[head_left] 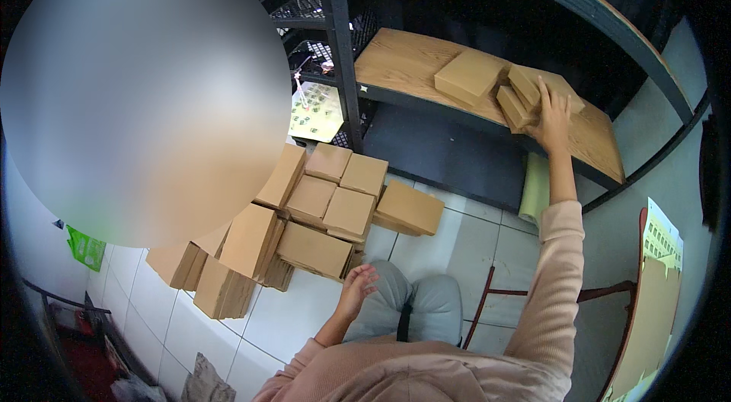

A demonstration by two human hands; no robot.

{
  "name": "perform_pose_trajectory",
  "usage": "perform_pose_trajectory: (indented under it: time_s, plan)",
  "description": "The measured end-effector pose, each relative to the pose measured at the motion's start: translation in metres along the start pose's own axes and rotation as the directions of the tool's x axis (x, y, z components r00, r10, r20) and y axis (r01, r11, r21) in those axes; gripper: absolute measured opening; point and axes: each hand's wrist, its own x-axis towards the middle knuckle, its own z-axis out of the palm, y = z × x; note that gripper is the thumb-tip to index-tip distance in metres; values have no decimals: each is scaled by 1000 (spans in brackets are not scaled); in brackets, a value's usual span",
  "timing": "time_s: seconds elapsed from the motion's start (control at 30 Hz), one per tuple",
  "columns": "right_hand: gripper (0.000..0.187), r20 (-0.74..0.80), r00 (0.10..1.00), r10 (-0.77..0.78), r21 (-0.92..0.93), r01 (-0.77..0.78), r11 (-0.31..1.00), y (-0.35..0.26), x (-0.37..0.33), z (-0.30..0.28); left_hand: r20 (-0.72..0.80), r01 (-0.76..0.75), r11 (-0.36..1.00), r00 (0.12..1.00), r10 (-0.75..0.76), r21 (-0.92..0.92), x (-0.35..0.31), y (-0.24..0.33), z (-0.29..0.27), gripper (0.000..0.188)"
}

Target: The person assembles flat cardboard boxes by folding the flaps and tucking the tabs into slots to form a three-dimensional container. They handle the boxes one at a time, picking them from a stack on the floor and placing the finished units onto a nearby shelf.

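Brown cardboard makes up nearly everything being handled; the smaller boxes (pixel 515 107) lie on the wooden shelf (pixel 396 52) at the upper right of the frame, just beside a larger box (pixel 468 76); more stacked boxes (pixel 312 200) crowd the tiled floor (pixel 476 246) around the centre and lower left.

The step in hand looks like placing or adjusting the smaller boxes on the shelf, though a single moment does not settle which; the next move calls for steady fingers across their edges, since the pieces sit unevenly and could probably slide apart.

The right arm reaches almost straight up from the lower right, its pink sleeve (pixel 544 272) pushed back from the wrist; the right hand (pixel 552 122) meets the boxes near the shelf's front edge, fingers spread and pointing upward over the cardboard, thumb lower down; whether that grip pinches a box or only presses on it, I cannot tell.

The left arm is bent low; the left hand (pixel 356 291) hangs near the knees, beside the stacked boxes, fingers loosely curled and apart, nothing visible in its grip.
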Motion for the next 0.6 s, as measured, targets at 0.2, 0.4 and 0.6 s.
perform_pose_trajectory:
  time_s: [0.2, 0.4, 0.6]
  plan:
    - [93, -85, 996, -37, -14, 36, 999, 5, -3, -3, -23, 3, 1000, 1000, -3, 7, -3, -1, -6, 31]
    - [83, 44, 994, -98, 253, 83, 964, 14, 10, -14, -7, 12, 1000, 1000, -12, 22, -1, 0, -3, 30]
    - [82, 4, 999, -48, 147, 47, 988, 19, 20, 10, 6, 26, 1000, 1000, -26, 3, 8, -7, -2, 29]
